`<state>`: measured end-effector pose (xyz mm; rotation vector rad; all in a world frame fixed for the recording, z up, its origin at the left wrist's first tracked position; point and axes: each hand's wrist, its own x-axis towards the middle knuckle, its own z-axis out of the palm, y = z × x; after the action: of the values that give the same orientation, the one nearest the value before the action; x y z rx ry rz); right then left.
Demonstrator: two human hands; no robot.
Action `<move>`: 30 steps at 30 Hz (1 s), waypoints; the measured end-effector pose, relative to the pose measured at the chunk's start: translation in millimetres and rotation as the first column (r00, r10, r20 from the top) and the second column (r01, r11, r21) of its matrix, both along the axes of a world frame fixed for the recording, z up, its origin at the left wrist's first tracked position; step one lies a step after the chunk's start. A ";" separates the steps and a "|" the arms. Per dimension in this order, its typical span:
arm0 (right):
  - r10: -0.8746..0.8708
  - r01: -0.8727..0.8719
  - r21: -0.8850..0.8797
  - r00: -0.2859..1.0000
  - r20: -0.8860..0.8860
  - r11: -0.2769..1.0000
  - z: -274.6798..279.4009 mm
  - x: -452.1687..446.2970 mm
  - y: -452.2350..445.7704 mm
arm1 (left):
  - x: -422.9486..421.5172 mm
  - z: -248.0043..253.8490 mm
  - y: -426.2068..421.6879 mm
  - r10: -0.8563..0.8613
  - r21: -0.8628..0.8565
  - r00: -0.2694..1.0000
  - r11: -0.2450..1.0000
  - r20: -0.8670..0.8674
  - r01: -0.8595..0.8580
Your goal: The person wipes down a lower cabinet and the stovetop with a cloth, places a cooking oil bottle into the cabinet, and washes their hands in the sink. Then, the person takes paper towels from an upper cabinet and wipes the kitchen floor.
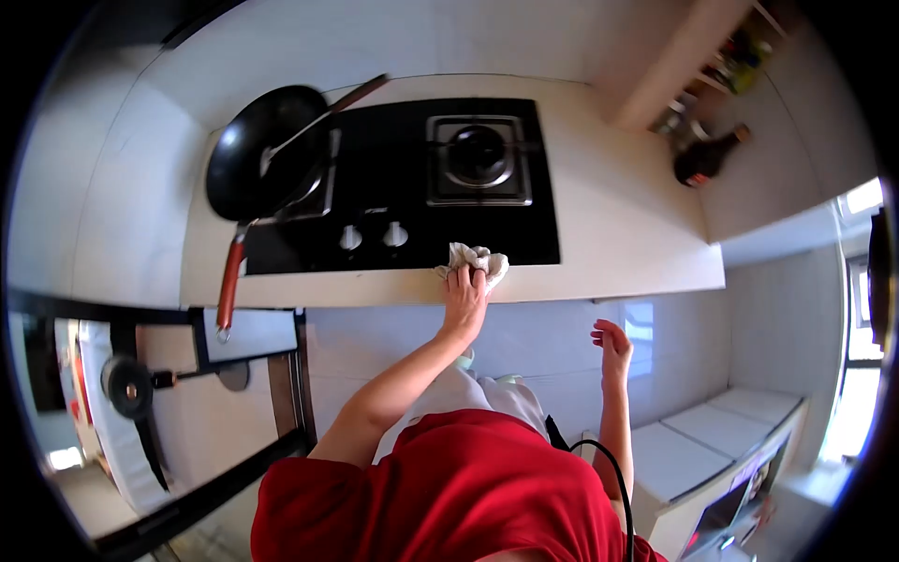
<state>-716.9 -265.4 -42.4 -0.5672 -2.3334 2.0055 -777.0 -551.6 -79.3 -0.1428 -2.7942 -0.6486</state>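
My left hand (465, 302) presses a crumpled whitish cloth (479, 258) at the front edge of the black gas stove (393, 178), where the glass meets the pale countertop. Its fingers are bent over the cloth. Below the counter's right part, my right hand (613, 345) hangs in the air with loosely curved fingers and nothing visible in it. Two silver knobs (373, 236) sit left of the cloth. Behind it is the right burner (478, 156) with its square metal grate.
A black wok (267, 155) with a red-brown handle covers the left burner, a wooden-handled spatula (318, 126) resting in it. A dark bottle (709, 157) stands at the right, near a shelf (730, 70) of jars. A low white cabinet (693, 450) is at lower right.
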 end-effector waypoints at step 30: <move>0.261 -0.260 -0.018 0.959 0.110 0.965 -50.6 -9.6 114.0 | 46.9 40.0 -165.0 0.518 0.960 0.820 -0.009 0.243 -0.279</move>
<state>-726.5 -151.4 -93.0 -0.3991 -2.5934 2.1343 -730.1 -716.7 -39.3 0.8258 -1.4199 -1.9862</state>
